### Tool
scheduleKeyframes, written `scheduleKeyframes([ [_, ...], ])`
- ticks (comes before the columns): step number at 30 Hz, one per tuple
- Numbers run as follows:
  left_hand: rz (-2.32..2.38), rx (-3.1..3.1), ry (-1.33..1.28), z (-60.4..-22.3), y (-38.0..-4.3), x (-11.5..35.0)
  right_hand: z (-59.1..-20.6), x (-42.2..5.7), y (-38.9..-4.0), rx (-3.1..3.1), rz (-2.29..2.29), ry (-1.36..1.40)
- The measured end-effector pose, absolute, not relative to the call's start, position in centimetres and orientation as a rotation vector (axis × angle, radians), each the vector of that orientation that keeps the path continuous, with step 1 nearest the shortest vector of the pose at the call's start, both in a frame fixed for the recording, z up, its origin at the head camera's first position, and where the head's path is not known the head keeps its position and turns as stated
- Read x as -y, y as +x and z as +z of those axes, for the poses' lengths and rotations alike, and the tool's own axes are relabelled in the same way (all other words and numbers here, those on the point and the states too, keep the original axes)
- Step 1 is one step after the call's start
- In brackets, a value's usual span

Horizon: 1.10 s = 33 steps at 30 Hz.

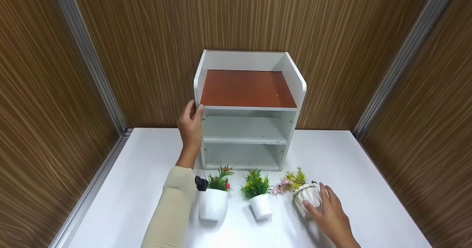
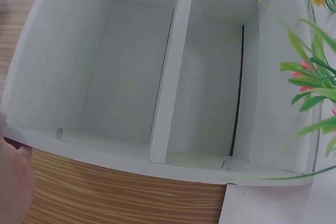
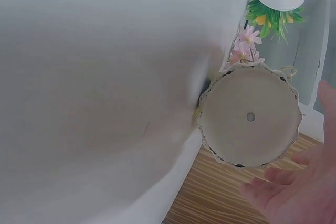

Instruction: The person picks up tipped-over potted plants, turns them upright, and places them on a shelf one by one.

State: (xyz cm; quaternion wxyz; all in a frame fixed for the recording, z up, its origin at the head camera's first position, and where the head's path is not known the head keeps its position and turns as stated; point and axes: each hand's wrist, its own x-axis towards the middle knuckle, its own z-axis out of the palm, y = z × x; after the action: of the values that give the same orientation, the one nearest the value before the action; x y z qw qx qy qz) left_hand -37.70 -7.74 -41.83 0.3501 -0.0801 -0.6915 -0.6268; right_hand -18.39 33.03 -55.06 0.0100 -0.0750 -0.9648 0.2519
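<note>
My left hand (image 1: 191,126) grips the left side panel of a small white shelf unit (image 1: 245,143) with a reddish-brown top; its thumb is at the front edge. In the left wrist view, part of the left hand (image 2: 16,182) shows beside the panel. My right hand (image 1: 333,218) is spread at the right of a cream fluted flowerpot (image 1: 308,196) with pink and yellow flowers. The right wrist view shows that pot's round underside (image 3: 249,140) with a hole, and the right hand (image 3: 299,192) with extended fingers near it. Contact cannot be told.
Two white pots with artificial plants, a larger one (image 1: 213,205) and a smaller one (image 1: 261,206), are in front of the shelf unit on the white table (image 1: 147,159). Wood-grain panels (image 1: 147,56) enclose the back and both sides.
</note>
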Motion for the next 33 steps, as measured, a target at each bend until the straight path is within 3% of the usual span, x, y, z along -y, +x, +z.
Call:
scheduleKeyframes([
  [33,-1.512,1.789,-0.118,-41.16,-38.22,7.63,-55.56,-32.35,-18.56,2.978,0.656,-0.248],
])
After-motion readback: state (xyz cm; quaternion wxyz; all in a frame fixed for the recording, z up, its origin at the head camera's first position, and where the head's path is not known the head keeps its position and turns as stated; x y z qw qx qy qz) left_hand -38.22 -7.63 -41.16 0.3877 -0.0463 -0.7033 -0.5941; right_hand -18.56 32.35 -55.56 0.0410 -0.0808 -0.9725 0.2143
